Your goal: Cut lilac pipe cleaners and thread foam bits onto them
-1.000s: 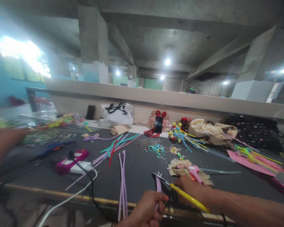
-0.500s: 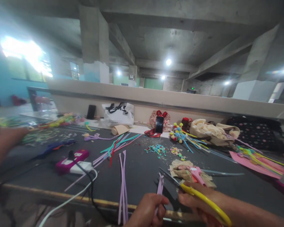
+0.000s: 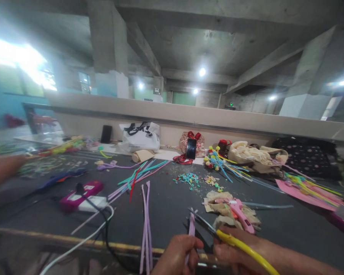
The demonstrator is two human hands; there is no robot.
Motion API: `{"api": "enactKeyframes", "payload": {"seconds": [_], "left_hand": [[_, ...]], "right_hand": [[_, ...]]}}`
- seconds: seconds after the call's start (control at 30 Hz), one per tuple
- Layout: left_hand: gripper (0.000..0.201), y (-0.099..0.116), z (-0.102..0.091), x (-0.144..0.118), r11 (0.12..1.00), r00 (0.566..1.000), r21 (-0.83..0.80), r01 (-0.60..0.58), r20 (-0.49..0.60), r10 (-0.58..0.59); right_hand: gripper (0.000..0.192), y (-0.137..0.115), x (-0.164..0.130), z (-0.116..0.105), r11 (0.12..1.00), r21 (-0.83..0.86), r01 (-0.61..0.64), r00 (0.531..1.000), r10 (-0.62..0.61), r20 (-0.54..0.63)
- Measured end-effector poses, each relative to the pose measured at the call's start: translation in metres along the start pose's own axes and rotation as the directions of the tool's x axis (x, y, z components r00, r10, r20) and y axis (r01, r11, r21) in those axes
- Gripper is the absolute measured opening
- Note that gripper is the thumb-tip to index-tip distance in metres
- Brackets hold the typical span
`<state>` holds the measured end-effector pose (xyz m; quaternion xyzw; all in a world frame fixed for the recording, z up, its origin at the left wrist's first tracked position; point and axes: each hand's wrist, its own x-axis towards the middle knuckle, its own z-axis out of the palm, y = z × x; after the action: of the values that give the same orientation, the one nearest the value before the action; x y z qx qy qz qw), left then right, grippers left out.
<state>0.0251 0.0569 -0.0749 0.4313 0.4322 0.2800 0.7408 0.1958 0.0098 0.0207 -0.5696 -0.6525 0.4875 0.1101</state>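
Note:
My left hand (image 3: 179,252), at the front edge of the table, pinches a short bundle of lavender pipe cleaners (image 3: 192,227) that points upward. In my right hand (image 3: 231,256) is a pair of scissors (image 3: 248,247) with yellow handles. Their blades reach left to the top end of the bundle; whether they cut into it I cannot tell. More lavender pipe cleaners (image 3: 146,225) lie lengthwise to the left of my hands. A pink glue gun (image 3: 242,217) rests on crumpled brown paper (image 3: 223,222), just beyond my right hand.
Cut bits (image 3: 187,179) are scattered mid-table, with finished-looking pipe-cleaner stems (image 3: 215,158) behind. A purple power strip (image 3: 87,191) with cables lies left. A phone (image 3: 191,149) leans at the back near a white bag (image 3: 140,137). Another person's arm (image 3: 5,170) reaches in from the left.
The scissors' blades have moved left onto the top of the lavender bundle and come closer together. The whole view has shifted slightly.

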Motion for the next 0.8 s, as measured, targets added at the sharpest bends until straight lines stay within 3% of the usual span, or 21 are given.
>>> {"api": "enactKeyframes", "payload": {"seconds": [0.17,0.3,0.47,0.63,0.8], "left_hand": [[0.030,-0.002,-0.001,-0.004,0.997,0.997,0.029,-0.077,0.006,0.077],[0.031,-0.001,-0.001,-0.005,0.993,0.993,0.042,-0.114,0.036,0.113],[0.040,0.002,-0.006,-0.002,0.992,0.990,0.038,-0.121,0.081,0.118],[0.044,0.004,-0.009,-0.011,0.990,0.984,0.056,-0.132,0.127,0.124],[0.044,0.007,-0.008,-0.033,0.953,0.966,0.169,-0.253,0.089,0.241]], "right_hand": [[0.040,0.000,0.003,0.000,0.997,-0.050,-0.065,0.997,0.067,0.036],[0.043,0.008,0.009,0.002,0.992,-0.123,0.038,0.998,-0.032,0.051],[0.046,0.019,0.016,0.009,0.968,-0.242,0.070,0.989,-0.099,-0.111],[0.049,0.014,0.014,0.009,0.942,-0.333,0.032,0.987,-0.082,-0.135],[0.051,0.003,0.008,0.008,0.925,-0.380,0.013,0.989,-0.069,-0.134]]}}
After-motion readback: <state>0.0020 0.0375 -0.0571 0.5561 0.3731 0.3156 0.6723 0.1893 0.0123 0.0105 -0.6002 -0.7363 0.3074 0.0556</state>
